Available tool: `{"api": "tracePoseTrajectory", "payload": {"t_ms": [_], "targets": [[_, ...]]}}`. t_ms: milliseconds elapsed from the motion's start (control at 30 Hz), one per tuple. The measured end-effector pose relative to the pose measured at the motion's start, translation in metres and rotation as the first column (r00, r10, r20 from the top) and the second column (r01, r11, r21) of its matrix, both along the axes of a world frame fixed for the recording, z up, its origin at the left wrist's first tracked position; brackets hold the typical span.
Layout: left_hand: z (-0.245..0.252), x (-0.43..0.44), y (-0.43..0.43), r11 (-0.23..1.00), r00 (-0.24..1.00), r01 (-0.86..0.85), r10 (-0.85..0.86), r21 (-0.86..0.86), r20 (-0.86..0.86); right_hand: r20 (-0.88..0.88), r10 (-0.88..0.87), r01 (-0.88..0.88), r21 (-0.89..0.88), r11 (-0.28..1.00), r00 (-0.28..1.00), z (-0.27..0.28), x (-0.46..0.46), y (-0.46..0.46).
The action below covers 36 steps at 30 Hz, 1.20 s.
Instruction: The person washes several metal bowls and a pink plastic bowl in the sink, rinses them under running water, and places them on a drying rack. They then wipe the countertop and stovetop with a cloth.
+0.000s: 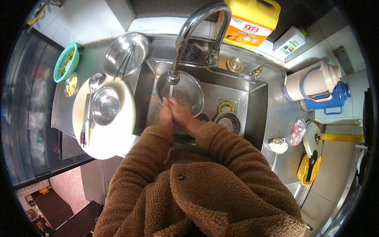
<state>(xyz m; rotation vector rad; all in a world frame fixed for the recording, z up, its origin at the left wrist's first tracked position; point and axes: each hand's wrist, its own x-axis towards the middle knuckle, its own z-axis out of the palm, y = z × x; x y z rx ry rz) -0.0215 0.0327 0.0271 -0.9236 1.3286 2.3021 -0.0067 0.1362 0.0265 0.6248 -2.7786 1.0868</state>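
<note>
My left hand (166, 118) and my right hand (181, 112) press against each other under the faucet's spray head (173, 77). A stream of water (171, 90) runs down onto the fingers. Behind them in the steel sink (239, 92) stands a metal basin (194, 89), partly hidden by the hands. Whether anything lies between the palms cannot be seen. Close to my right forearm sit a small metal bowl (227, 123) and a yellow-rimmed sink drain (226, 107). An orange scrap (154, 100) lies in the sink, left of my hands.
Left of the sink, a round cutting board (103, 142) bears a metal bowl (105, 105), a ladle (96, 80) and a knife (83, 133). A steel bowl (118, 56) holds chopsticks. At right are thermos flasks (311, 81), cauliflower (278, 145) and bagged meat (298, 132).
</note>
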Motion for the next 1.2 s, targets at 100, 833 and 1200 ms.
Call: {"api": "tracePoseTrajectory", "payload": {"t_ms": [100,833,1200], "targets": [[0.005,-0.005,-0.023,0.988,0.987,0.151,-0.148,-0.042,0.069,-0.173,0.117,-0.105,0.077,0.992,0.978,0.000,0.013,0.015],[-0.085,0.019,-0.070,0.983,0.989,0.037,-0.010,-0.178,0.149,0.828,0.293,0.845,-0.524,0.104,0.478,-0.024,-0.025,0.069],[-0.030,-0.009,-0.034,0.937,0.923,-0.142,0.009,-0.319,-0.385,-0.019,-0.230,0.223,-0.173,0.959,0.973,0.011,0.006,0.071]]}}
